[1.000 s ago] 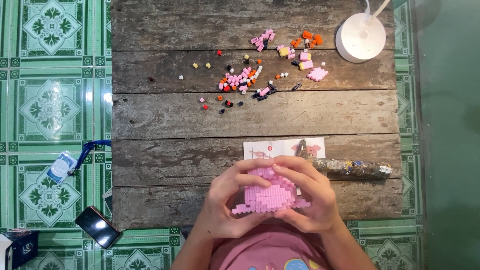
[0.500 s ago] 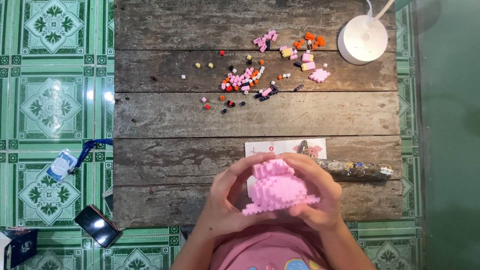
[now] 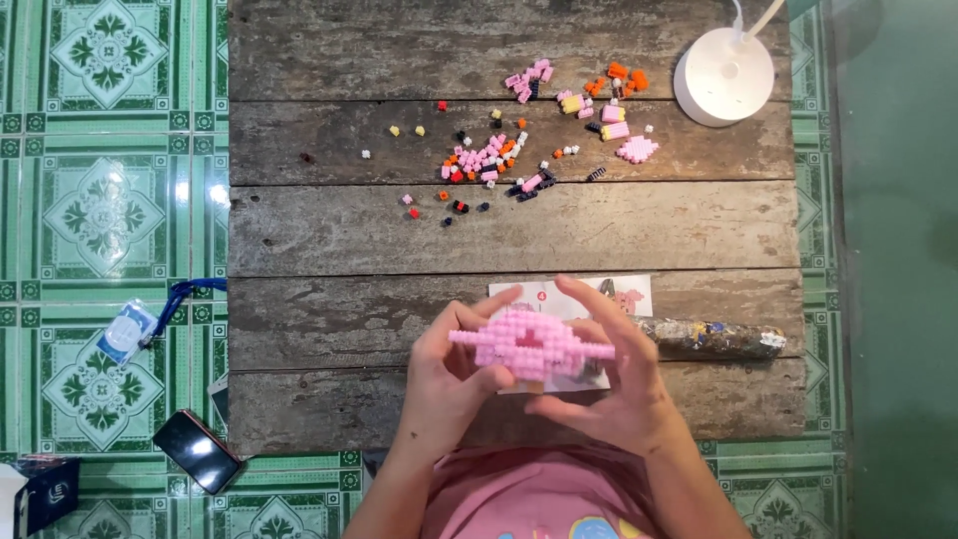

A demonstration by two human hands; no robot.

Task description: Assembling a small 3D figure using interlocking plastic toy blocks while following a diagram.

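Observation:
Both hands hold a pink model built of small bricks [image 3: 529,344] above the near part of a weathered wooden table [image 3: 329,230]. My left hand [image 3: 449,384] grips its left side with the thumb up against the edge. My right hand [image 3: 619,384] cups its right side, fingers curled over the top. Under the model lies a white instruction sheet [image 3: 624,297], partly hidden by the hands. Loose small bricks [image 3: 489,160] in pink, orange, black and white are scattered at the far middle of the table.
A round white lamp base [image 3: 726,76] stands at the far right corner. A crumpled clear bag [image 3: 709,336] lies right of my right hand. On the green tiled floor at left lie a black phone [image 3: 196,451], a badge on a blue lanyard [image 3: 128,329] and a dark box [image 3: 45,494].
The pink model has been turned in the hands: it now lies flatter and wider, edge toward me. The hands have lifted slightly away from my body.

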